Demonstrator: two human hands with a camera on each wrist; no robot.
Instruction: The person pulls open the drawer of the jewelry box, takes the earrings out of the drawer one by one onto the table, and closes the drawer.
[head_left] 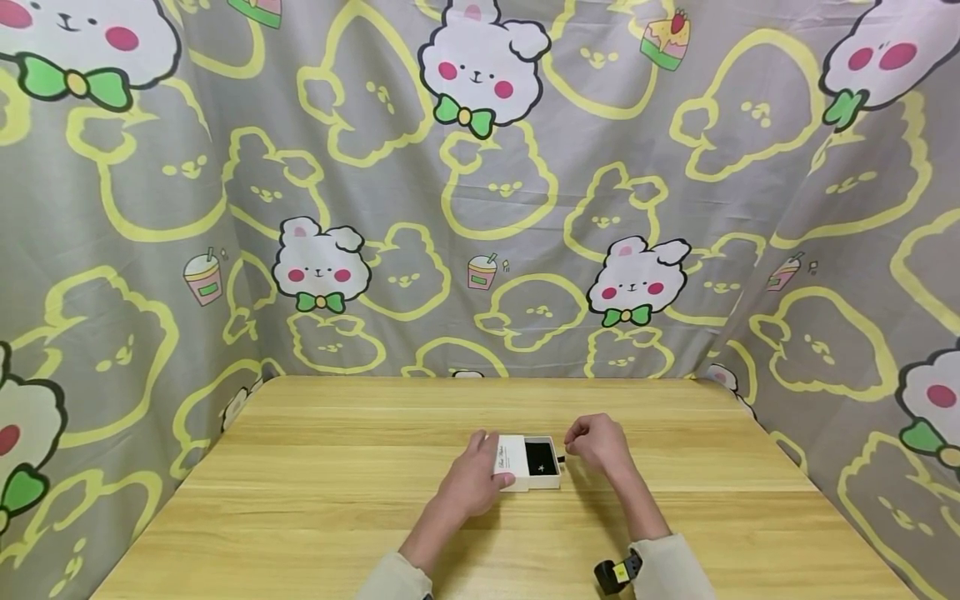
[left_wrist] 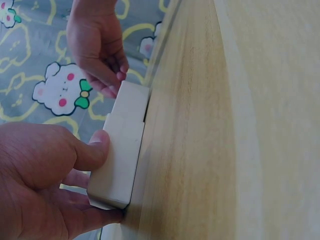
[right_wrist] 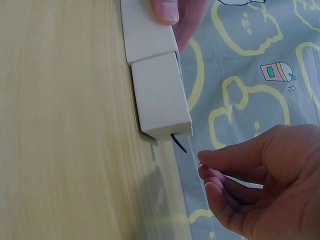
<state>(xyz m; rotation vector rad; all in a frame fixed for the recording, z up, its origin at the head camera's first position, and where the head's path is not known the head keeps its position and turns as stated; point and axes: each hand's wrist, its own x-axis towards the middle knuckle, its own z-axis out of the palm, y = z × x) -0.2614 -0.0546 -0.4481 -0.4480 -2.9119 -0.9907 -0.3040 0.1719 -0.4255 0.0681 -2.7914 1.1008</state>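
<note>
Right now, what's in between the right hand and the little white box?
A short black pull tab sticks out from the white box toward the right hand. The right wrist view shows it, with a gap before the hand.

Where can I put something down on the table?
The table is bare between the left hand and the left edge, between the right hand and the right edge, and behind the box, up to the curtain. It's crowded at the box, where both hands are.
</note>
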